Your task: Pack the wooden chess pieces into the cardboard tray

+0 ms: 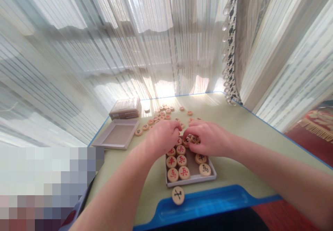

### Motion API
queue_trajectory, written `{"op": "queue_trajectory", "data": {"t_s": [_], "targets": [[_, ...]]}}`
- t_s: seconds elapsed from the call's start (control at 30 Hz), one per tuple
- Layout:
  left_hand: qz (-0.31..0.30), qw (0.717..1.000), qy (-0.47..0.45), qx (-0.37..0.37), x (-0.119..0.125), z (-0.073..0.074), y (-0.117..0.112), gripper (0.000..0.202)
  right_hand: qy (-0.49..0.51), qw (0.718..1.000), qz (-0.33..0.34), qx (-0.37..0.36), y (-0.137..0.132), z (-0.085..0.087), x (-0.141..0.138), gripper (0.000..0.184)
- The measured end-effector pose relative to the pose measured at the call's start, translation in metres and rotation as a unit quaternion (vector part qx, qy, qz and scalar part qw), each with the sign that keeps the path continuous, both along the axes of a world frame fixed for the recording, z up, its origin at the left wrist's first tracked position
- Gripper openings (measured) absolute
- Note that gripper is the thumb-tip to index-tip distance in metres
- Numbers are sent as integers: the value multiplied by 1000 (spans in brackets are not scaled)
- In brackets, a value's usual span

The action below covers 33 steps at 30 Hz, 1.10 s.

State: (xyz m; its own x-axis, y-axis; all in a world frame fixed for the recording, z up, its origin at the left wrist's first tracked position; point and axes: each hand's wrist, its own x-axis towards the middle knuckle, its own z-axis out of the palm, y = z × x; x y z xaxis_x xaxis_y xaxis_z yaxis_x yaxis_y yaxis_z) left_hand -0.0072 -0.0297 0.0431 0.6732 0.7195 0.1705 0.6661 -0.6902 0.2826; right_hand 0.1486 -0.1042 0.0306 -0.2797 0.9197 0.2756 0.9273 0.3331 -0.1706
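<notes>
A shallow open box (191, 181) holds Chinese chess pieces. Red-marked ones, such as this piece (181, 160), fill two columns on its left; black-marked ones, such as this piece (205, 169), line its right side. My right hand (212, 138) reaches over the box, thumb and fingers closed around a black-marked piece (186, 141) near the far end. Beside it, my left hand (164, 135) is curled over the far left corner; whatever its fingertips hold is hidden. One loose black-marked piece (178, 195) lies at the near table edge.
More chess pieces (162, 114) are scattered beyond my hands. An empty box lid or tray (111, 133) and a closed box (126, 108) sit at the left. The pale green table (241, 133) has a blue rim and a raised blue front tray (203, 203). Sheer curtains hang behind.
</notes>
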Motion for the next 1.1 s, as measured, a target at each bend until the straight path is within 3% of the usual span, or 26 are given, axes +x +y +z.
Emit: {"op": "queue_trajectory", "data": {"t_s": [0.83, 0.93, 1.1], "targets": [[-20, 999, 1, 33, -1, -1, 3, 35, 24, 999, 9, 19, -2, 0, 5, 14], [-25, 999, -4, 37, -2, -1, 4, 35, 45, 997, 55, 41, -8, 5, 3, 14], [-20, 998, -23, 49, -2, 1, 7, 33, 49, 975, 207, 68, -29, 13, -11, 13]]}}
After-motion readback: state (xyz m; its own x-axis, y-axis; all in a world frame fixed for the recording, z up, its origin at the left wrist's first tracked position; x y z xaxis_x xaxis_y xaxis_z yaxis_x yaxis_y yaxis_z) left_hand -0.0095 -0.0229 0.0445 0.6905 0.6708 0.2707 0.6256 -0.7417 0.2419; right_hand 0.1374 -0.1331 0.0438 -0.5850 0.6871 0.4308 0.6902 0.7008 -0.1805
